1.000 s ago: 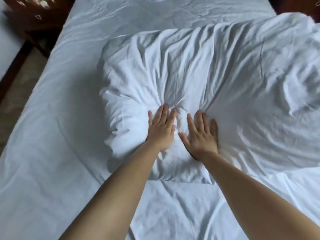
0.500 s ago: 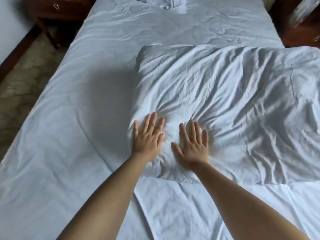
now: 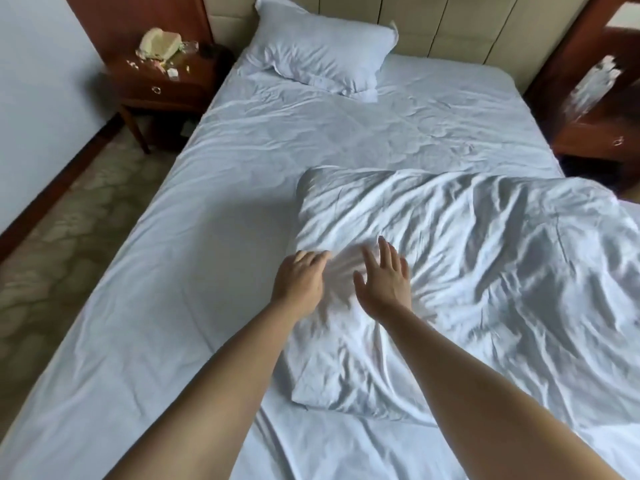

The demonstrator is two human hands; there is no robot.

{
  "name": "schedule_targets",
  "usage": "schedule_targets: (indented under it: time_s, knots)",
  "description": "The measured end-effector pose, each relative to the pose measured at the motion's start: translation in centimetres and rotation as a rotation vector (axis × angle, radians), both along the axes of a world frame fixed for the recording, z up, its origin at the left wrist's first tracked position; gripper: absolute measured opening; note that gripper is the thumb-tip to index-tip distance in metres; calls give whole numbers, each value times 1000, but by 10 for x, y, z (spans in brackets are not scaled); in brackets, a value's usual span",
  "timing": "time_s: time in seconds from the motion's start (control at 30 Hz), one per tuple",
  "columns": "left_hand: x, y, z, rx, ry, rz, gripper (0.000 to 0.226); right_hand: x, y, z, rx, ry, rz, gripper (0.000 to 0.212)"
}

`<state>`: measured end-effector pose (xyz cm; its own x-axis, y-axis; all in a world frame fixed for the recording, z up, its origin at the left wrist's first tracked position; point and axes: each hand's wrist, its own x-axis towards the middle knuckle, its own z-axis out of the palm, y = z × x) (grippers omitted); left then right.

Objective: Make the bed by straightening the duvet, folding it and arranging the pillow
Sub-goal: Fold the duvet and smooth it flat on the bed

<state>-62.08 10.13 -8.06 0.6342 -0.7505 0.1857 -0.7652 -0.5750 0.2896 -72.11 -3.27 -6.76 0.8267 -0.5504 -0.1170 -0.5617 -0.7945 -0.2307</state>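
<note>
1. Duvet: white, heavily creased, folded into a thick slab; fills centre to right of frame, on the bed.
2. Pillow: white, top centre, against the headboard.
3. Left hand: on the duvet's left edge, fingers bent; grip unclear.
4. Right hand: fingers straight, slightly spread, over the duvet; contact unclear.

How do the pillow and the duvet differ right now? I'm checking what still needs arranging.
The pillow leans against the headboard at the bed's top, untouched; the duvet lies bunched lower on the bed's right side, under the left hand and right hand. The pillow looks fairly smooth; the duvet is heavily creased. The duvet is far larger. Both are white.
</note>
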Motion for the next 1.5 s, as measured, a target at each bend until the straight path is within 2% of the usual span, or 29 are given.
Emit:
schedule_targets:
  time_s: [0.07, 0.2, 0.3, 0.4, 0.63, 0.83, 1.0, 1.13, 1.27, 1.4, 1.5]
  knots:
    - [20, -13, 13, 23, -74, 4, 51, 28, -14, 11, -7, -47, 25, 58]
    - [58, -43, 23, 180, 82, 129, 53, 80, -48, 22, -18, -91, 39, 56]
    - [82, -67, 13, 232, 67, 129, 55, 104, -66, 11, -6, -62, 15, 56]
    - [99, -89, -17, 260, 32, 105, 54, 100, -66, -24, -64, -38, -2, 62]
    - [114, -100, -117, 354, 186, 122, 54, 119, -68, -104, -140, 149, 40, 65]
    - [117, -105, -138, 312, 196, 151, 55, 130, -72, -124, -141, 202, 23, 61]
    - [88, -76, -125, 156, 167, 175, 63, 112, -60, -107, -106, 220, -5, 62]
    - [45, -36, -110, 157, 153, 164, 58, 82, -29, -97, -25, 189, -83, 65]
    - [-2, 11, -105, 248, 244, 106, 56, 26, 27, -96, 28, 167, -104, 83]
    - [-41, 50, -94, 395, 388, 78, 66, -26, 81, -93, 62, 245, -41, 79]
    - [-49, 58, -73, 452, 449, 99, 57, -44, 89, -75, 134, 273, 14, 65]
